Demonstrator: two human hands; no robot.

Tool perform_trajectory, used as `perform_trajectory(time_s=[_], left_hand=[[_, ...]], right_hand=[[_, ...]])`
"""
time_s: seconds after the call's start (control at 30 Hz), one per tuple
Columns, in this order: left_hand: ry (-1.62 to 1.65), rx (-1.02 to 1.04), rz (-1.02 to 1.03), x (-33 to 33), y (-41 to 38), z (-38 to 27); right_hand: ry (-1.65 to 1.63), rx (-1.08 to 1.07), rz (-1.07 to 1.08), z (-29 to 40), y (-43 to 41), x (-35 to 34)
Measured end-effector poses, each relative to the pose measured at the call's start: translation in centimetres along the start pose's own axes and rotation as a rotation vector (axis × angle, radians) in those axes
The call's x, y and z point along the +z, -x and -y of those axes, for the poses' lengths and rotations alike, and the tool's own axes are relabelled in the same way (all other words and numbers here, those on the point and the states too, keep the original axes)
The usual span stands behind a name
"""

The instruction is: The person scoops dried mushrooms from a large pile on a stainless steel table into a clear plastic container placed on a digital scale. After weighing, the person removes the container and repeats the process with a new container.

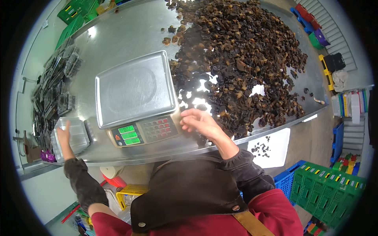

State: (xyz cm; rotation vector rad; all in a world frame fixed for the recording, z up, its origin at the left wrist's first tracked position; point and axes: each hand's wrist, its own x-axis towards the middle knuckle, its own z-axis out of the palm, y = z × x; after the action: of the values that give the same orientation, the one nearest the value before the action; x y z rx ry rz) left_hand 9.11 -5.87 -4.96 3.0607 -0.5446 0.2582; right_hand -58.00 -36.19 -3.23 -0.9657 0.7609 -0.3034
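My left hand is over a stack of clear plastic containers at the left of the steel table, thumb and fingers apart; whether it grips one cannot be made out. My right hand, loosely curled with nothing visible in it, hovers by the right front corner of a digital weighing scale. The scale's steel pan is bare, and its green displays are lit. Beyond my right hand spreads a large heap of dark brown wood ear fungus, which reaches the scale's right side.
A pile of clear plastic packs lines the table's left end. The steel table's front edge runs before my apron. A white tray with dark bits sits below the edge at right, near green crates. A yellow basket stands below left.
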Motion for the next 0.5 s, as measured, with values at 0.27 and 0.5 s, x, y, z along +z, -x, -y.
perform_trajectory(time_s=[0.27, 0.5], left_hand=[[0.152, -0.032, 0.194, -3.3, 5.0, 3.6], [1.102, -0.246, 0.069, -0.9, 4.2, 7.6]], right_hand=[[0.065, 0.020, -0.027, -1.2, 0.8, -0.5], [0.082, 0.053, 0.016, -2.4, 0.6, -0.1]])
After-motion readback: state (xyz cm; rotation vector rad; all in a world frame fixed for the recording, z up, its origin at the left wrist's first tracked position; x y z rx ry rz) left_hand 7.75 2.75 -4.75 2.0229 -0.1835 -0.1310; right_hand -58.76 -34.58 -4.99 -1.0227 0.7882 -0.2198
